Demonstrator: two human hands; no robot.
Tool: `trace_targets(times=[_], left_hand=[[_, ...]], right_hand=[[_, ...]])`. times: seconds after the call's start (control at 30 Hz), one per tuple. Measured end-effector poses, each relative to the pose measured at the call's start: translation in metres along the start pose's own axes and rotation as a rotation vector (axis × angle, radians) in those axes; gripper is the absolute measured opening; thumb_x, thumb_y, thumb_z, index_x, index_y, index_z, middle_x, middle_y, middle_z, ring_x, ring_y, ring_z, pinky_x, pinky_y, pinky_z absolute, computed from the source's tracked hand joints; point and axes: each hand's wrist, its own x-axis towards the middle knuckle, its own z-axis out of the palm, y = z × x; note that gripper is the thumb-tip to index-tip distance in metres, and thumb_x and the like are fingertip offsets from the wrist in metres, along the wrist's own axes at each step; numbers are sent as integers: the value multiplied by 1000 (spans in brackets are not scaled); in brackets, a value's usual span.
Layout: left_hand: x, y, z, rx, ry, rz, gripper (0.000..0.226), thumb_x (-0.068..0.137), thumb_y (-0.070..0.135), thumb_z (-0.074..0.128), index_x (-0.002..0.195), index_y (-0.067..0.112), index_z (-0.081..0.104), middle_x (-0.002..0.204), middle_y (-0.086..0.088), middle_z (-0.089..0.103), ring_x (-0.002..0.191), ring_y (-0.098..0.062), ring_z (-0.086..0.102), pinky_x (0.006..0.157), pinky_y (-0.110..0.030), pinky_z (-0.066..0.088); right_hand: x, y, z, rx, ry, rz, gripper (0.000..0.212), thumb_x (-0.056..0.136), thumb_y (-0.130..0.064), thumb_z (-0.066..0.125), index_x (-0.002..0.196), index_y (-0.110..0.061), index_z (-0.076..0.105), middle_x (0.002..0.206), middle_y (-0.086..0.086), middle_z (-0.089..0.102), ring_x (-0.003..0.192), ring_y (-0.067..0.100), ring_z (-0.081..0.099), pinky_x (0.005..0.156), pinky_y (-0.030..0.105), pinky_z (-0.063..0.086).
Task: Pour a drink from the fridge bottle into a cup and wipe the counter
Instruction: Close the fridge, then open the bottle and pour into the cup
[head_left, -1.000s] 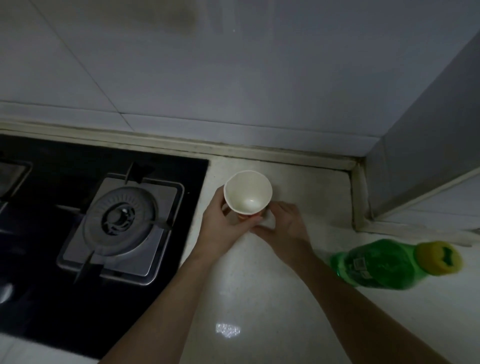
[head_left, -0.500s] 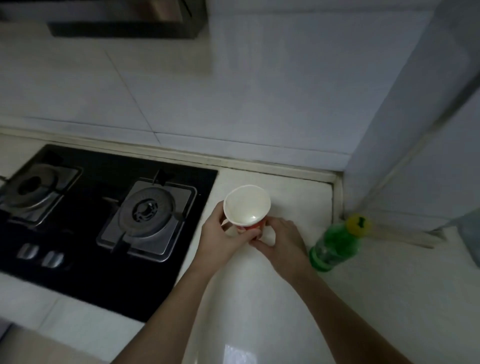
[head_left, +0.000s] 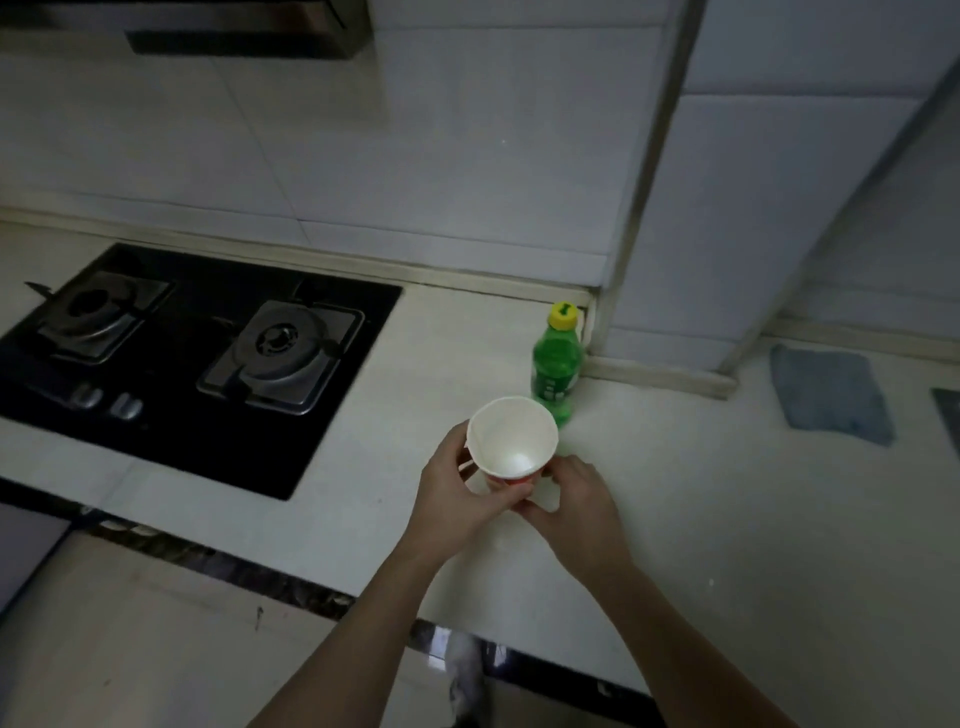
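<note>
My left hand (head_left: 457, 493) and right hand (head_left: 577, 500) grip the cup (head_left: 511, 441); nudging toward one o'clock could topple the bottle (head_left: 556, 364).

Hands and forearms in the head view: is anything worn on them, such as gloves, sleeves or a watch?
Nothing worn shows. The left hand and the right hand are bare, with no gloves, rings or tape. The left forearm and the right forearm are bare down to the picture's bottom edge, with no cuff, watch or band at either wrist. The light is dim, so a thin ring could go unseen.
</note>
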Motion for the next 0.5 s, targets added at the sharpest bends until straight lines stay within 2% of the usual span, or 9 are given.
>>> trace_targets(times=[0.1, 0.3, 0.43, 0.5], left_hand=[[-27, -7, 21, 22, -45, -3, 73, 65, 15, 94, 126, 30, 56, 125, 14, 63, 114, 4, 58, 86, -12, 50], [-56, -25, 39, 113, -123, -9, 74, 66, 27, 93, 126, 39, 51, 123, 34, 57, 116, 8, 56, 88, -13, 50], [-63, -34, 43, 135, -146, -1, 74, 67, 26, 93, 124, 40, 49, 122, 33, 58, 116, 9, 55, 88, -11, 48], [-64, -40, 43, 148, -161, -7, 74, 66, 25, 93, 124, 41, 49, 123, 30, 59, 117, 9, 54, 88, -10, 48]], right_hand=[[-34, 18, -7, -53, -2, 49, 42, 61, -30, 92, 87, -12, 66, 81, 2, 64, 76, 24, 58, 65, 29, 38], [-74, 43, -7, -118, -47, 128, 43, 56, -30, 94, 83, -13, 64, 79, 1, 61, 74, 25, 57, 63, 30, 37], [-85, 50, -5, -128, -77, 139, 42, 55, -27, 94, 80, -14, 63, 77, 3, 63, 70, 26, 57, 64, 30, 36], [-87, 49, -5, -158, -97, 84, 41, 50, -21, 95, 74, -14, 63, 71, 4, 62, 64, 28, 58, 61, 29, 36]])
